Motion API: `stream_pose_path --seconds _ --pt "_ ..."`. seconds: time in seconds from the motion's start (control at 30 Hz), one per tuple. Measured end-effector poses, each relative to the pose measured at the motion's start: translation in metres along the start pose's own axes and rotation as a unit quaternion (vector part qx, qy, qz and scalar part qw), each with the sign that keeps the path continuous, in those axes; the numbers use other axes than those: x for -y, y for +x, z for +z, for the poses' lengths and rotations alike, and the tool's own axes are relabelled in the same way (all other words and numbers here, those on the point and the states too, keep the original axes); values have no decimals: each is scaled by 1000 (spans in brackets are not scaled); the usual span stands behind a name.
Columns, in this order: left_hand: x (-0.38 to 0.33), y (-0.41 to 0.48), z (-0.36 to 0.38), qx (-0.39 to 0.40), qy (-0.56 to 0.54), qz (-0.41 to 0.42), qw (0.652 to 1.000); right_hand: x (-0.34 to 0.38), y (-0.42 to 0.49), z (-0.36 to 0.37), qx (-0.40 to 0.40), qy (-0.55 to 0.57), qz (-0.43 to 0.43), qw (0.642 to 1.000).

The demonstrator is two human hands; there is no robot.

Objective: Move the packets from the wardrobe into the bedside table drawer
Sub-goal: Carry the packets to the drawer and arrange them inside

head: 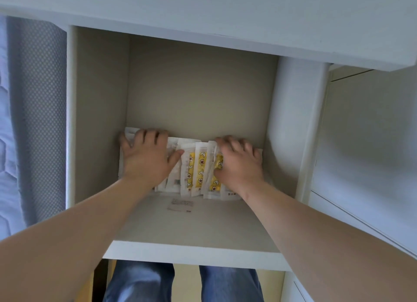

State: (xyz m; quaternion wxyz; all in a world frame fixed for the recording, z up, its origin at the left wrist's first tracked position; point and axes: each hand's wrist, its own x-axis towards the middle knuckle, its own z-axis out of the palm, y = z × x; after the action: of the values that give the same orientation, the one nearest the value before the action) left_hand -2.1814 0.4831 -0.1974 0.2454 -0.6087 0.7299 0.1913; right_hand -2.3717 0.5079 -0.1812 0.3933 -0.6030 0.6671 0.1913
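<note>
Several white packets with yellow patterned strips point(195, 166) lie overlapping in a row across the floor of the open drawer point(194, 252). My left hand point(147, 156) lies spread flat on the left end of the row, fingers straight. My right hand point(237, 161) is on the right end, its fingers bent over the top edge of the packets and its thumb tucked against a yellow one. Both hands cover part of the pile.
The drawer has beige inner walls and a white front edge. A small label point(181, 205) is stuck on its floor in front of the packets. A grey padded bed side point(36, 121) stands to the left, white furniture panels point(365, 143) to the right. Jeans-clad legs point(180, 283) show below.
</note>
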Motion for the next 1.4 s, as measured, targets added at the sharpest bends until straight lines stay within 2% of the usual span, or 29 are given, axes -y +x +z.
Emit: stream_pose_path --seconds 0.1,0.2,0.3,0.43,0.67,0.8,1.13,1.27,1.4 --pt "13 -2 5 1 25 25 999 11 3 3 12 28 1 1000" --pt "16 -1 4 48 -1 11 999 16 2 6 8 28 7 1000" --pt "17 0 5 35 -20 22 999 17 1 8 9 31 12 999" --pt "21 -2 7 105 -12 25 994 16 -1 10 25 30 12 999" --pt "7 -13 -34 117 -17 41 992 18 -29 -8 -6 92 64 994" --pt "-15 -44 -69 89 -80 80 990 25 -61 -31 -28 160 100 982" --pt "-45 -129 -171 -30 -237 23 971 43 -179 -98 -97 315 138 934" --pt "-42 -155 -215 -57 -382 -23 922 47 -221 -120 -145 380 122 905" --pt "-28 -175 -254 -77 -438 7 895 55 -256 -139 -231 458 134 848"
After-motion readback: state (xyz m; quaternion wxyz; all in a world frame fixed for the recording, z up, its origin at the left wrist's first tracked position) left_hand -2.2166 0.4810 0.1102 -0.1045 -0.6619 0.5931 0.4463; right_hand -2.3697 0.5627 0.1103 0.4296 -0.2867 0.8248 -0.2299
